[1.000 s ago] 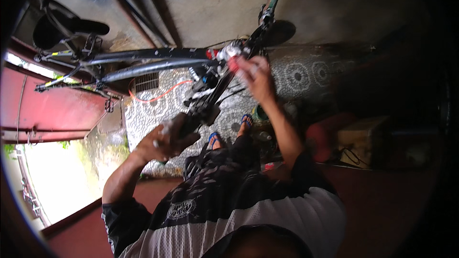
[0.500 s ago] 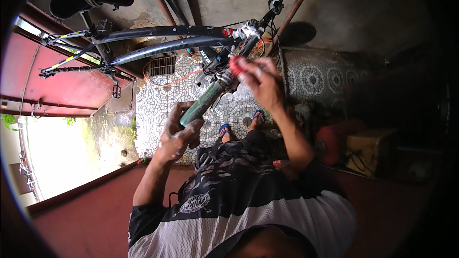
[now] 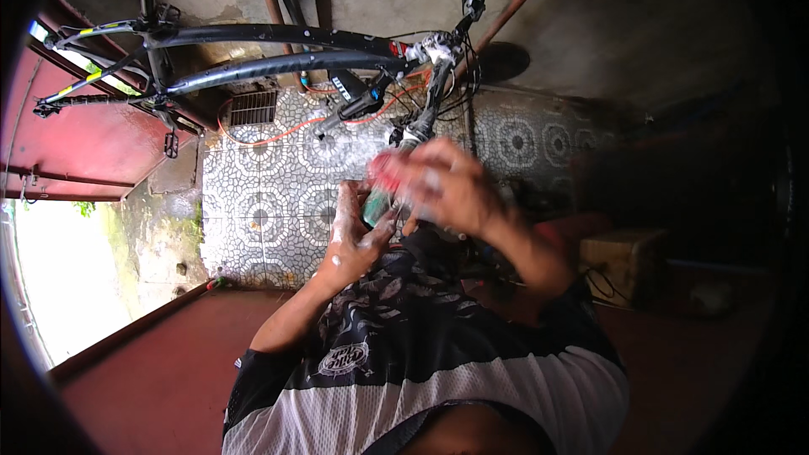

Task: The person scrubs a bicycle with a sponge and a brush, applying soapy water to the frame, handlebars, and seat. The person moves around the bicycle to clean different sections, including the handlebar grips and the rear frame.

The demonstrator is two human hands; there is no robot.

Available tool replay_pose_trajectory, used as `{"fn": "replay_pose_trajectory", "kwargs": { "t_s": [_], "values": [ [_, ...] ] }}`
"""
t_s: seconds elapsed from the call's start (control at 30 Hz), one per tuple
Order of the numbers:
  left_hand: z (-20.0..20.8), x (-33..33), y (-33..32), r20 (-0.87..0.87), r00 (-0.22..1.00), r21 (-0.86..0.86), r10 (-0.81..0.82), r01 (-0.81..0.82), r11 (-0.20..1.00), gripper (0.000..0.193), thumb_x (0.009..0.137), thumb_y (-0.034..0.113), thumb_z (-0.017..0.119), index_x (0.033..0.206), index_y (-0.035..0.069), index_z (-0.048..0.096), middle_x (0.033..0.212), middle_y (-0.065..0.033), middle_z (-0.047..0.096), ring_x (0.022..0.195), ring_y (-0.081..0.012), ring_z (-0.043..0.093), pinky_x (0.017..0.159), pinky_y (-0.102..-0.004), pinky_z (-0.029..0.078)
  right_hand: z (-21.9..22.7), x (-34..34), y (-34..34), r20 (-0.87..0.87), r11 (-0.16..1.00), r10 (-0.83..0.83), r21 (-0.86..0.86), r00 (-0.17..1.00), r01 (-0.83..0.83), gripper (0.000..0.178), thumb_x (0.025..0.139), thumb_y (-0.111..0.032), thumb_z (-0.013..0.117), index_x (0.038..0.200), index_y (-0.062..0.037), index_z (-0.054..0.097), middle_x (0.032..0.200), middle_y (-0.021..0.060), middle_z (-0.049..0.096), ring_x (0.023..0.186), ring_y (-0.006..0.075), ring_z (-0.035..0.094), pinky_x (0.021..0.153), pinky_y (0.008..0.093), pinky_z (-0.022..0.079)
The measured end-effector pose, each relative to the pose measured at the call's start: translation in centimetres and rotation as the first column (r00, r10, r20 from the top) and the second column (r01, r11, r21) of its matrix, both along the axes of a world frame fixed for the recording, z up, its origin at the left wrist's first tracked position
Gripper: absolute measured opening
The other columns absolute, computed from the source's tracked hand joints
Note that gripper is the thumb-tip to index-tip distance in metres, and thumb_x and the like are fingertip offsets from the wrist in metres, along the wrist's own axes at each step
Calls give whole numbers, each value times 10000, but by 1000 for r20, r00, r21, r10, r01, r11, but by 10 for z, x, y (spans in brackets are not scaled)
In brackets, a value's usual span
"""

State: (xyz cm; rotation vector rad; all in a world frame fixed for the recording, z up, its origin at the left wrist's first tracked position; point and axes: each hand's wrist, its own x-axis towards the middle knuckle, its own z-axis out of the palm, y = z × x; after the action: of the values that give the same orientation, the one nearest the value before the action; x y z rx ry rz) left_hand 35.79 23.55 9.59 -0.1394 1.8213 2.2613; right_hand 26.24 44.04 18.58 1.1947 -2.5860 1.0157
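Now the soapy left hand (image 3: 358, 240) wraps its grip around the green handlebar end (image 3: 377, 205) of the bicycle (image 3: 278, 63), while the right hand (image 3: 447, 185) presses a red cloth (image 3: 389, 170) against it, fingers curled.

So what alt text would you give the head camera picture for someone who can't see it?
Two soapy hands work on a bicycle's green handlebar grip: the left hand wraps around it, the right hand is blurred just above. The dark bicycle stands over a patterned tile floor.
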Motion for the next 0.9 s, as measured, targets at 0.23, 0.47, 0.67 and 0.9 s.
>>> {"fn": "replay_pose_trajectory", "kwargs": {
  "t_s": [0.23,0.47,0.67,0.9],
  "values": [
    [3,14,7,-154,984,167,85,-59,984,526,978,-22,652,1399,-70,341,1210,-124,536,1107,-181,549,877,-301,518,9,16,-15,51,984,176,-8,983,-175,350,891,-267,807,1229,-184,774,1057,85,677,878,227,696,791,358,600],
    [-11,36,9,-85,996,-386,-42,6,923,552,962,52,696,1361,-114,351,917,-158,589,759,-162,567,684,-308,495,29,6,-21,289,928,195,255,937,-272,210,903,-325,764,983,-132,789,1030,84,649,832,292,689,778,406,580],
    [-30,38,6,-25,990,-272,-139,127,954,522,970,61,683,1298,-117,318,778,-202,562,651,-185,542,593,-354,460,42,8,-31,166,825,300,450,939,-343,267,902,-393,744,987,-146,802,987,99,621,863,283,688,784,410,560],
    [-42,50,7,-175,974,-262,-146,97,960,654,955,78,668,1368,-191,238,935,-352,639,833,-520,674,728,-505,530,37,22,-37,160,831,78,535,984,-153,250,905,-382,724,943,-138,762,980,86,616,836,308,681,722,425,568]
  ]
}}
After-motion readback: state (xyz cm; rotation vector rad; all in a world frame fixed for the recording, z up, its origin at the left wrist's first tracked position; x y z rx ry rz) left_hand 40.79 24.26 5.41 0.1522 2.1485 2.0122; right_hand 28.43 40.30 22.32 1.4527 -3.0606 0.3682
